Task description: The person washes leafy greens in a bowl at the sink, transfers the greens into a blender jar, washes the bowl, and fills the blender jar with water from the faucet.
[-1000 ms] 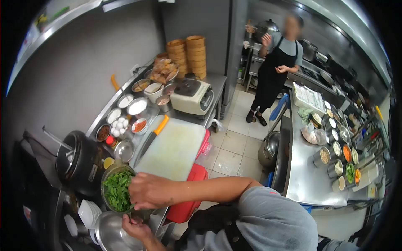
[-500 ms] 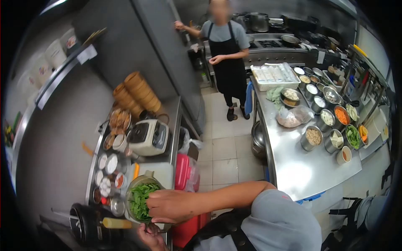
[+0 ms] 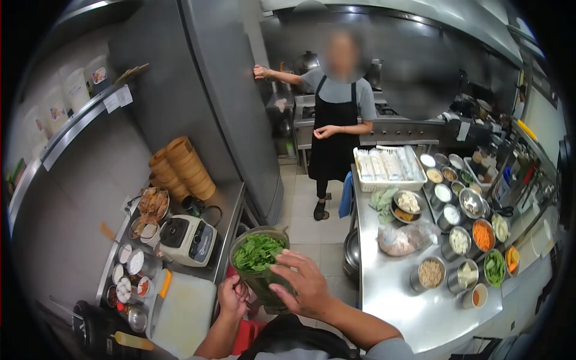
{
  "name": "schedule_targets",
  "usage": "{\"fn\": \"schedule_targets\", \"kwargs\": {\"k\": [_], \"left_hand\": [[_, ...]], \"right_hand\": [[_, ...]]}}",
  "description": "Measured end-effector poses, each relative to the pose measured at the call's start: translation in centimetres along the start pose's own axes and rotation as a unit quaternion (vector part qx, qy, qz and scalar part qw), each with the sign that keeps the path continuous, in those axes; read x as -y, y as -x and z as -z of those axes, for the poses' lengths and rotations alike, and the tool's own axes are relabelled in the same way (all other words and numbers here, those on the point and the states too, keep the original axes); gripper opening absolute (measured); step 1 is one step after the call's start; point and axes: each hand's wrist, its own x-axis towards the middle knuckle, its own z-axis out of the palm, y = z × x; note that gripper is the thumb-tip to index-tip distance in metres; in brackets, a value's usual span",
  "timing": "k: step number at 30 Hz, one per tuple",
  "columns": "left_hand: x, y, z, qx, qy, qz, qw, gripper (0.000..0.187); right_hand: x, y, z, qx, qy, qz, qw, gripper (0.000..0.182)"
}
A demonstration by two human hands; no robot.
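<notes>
Lifted clear of the left desk (image 3: 231,207) since half a second ago: round clear-walled bowl of green leafy vegetables (image 3: 259,258), now carried in the air over the aisle, between the two steel desks. Right hand (image 3: 303,288) spread against the bowl's near right side, fingers curled round its wall and rim. Left hand (image 3: 231,298) gripping low on the bowl's left side, fingers closed under it. Down on the left desk: pale rectangular cutting board (image 3: 183,309) with an orange-handled knife (image 3: 161,289) along its left edge, a white electric appliance with a dark top (image 3: 187,238) just behind, stacked bamboo steamer baskets (image 3: 183,168) further back. On the right desk (image 3: 414,303): steel tubs of chopped ingredients (image 3: 474,252). Beyond, a person in a black apron (image 3: 336,129) standing on the tiled floor (image 3: 312,228).
</notes>
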Motion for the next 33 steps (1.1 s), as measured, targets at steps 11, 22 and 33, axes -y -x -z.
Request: {"fn": "schedule_targets", "kwargs": {"k": [11,22,33], "left_hand": [[2.9,-26.5,-7.0,0.031,0.049,0.047,0.997,0.032],[-2.4,-53.0,-17.0,0.047,-0.032,-0.031,0.998,0.033],[-2.8,-76.9,-26.7,0.059,0.033,-0.034,0.997,0.036]], "right_hand": [[-17.8,-2.9,-2.4,-0.051,0.090,-0.176,0.979,0.021],[-30.4,-12.2,-6.3,-0.044,0.134,-0.368,0.919,0.009],[-48.2,-18.3,-6.2,-0.125,0.035,-0.463,0.877,0.009]]}}
